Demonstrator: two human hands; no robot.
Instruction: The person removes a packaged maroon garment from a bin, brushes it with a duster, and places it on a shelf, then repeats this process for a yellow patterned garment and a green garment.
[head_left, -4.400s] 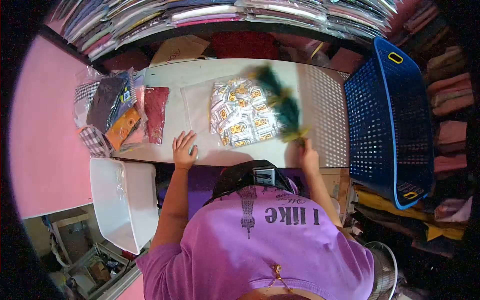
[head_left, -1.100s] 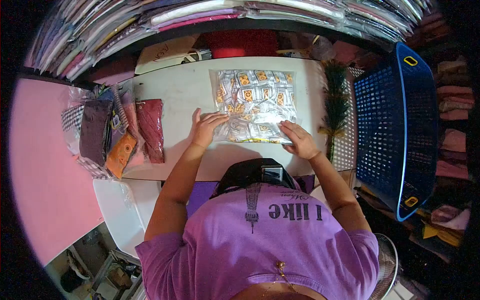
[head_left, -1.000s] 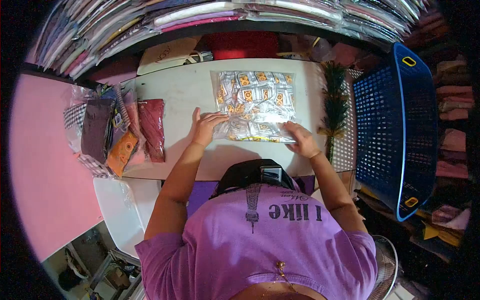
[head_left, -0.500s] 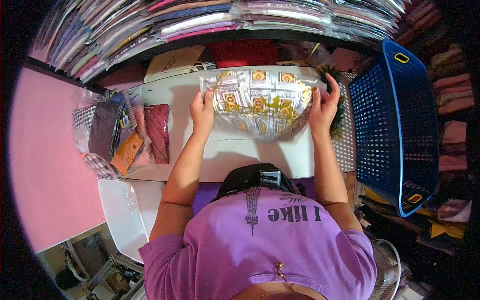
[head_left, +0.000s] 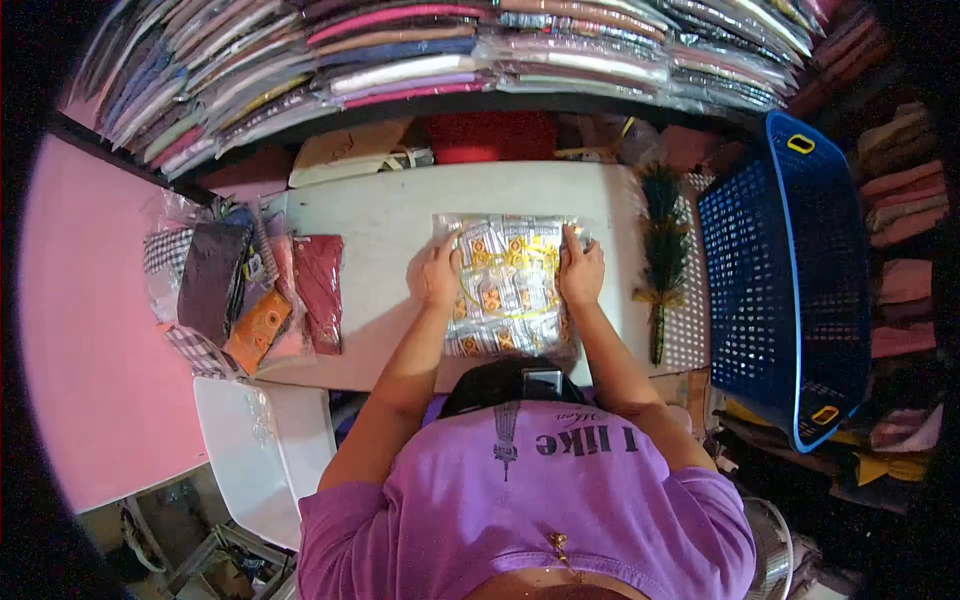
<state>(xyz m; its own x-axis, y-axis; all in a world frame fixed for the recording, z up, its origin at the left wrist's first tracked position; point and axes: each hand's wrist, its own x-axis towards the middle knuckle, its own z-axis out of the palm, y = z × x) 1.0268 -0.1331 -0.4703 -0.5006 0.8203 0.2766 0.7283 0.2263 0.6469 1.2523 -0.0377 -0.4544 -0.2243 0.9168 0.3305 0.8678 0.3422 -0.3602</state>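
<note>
A clear plastic packet of folded patterned cloth [head_left: 508,290], white with yellow and orange motifs, lies on the white table [head_left: 380,225] close to my body. My left hand [head_left: 441,274] grips its left edge near the upper corner. At the right edge my right hand [head_left: 581,268] holds the packet, its thumb and fingers on the plastic. Light glares off the wrapping.
Packed garments [head_left: 400,50] fill a shelf above the table. At the left lie a pile of packets [head_left: 215,265] and a maroon packet [head_left: 318,290]. A dark green tinsel-like item [head_left: 661,240], a blue basket [head_left: 790,290] and a white bin [head_left: 265,440] stand around.
The packet has come down from above the table onto its surface, nearer my body. Both hands have moved with it and closer together, and the green item now shows more fully.
</note>
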